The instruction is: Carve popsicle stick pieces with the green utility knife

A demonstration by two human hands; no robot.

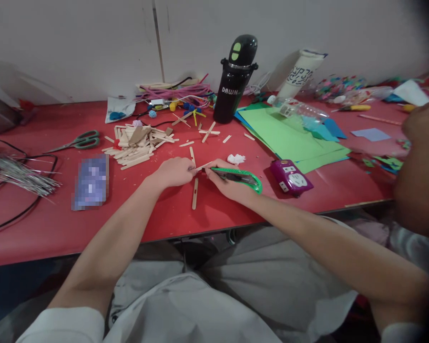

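Observation:
My right hand (232, 186) is closed around a green utility knife (241, 176), its front end pointing left. Pinched in the fingers of my left hand (175, 170) is a thin wooden craft stick (203, 166), which reaches toward the knife's tip; whether the blade touches it I cannot tell. Below the two hands, a notched craft stick (195, 194) lies on the red table, and another short stick end (192, 153) shows just above my left fingers. A crumpled white scrap (236, 158) rests beyond my right hand.
A pile of craft sticks (139, 143) lies behind my left hand, with scissors (82, 140) to its left. At the back stands a black bottle (235, 78). Green paper sheets (289, 136) and a purple packet (291, 178) are on the right, near another person's arm (422, 176).

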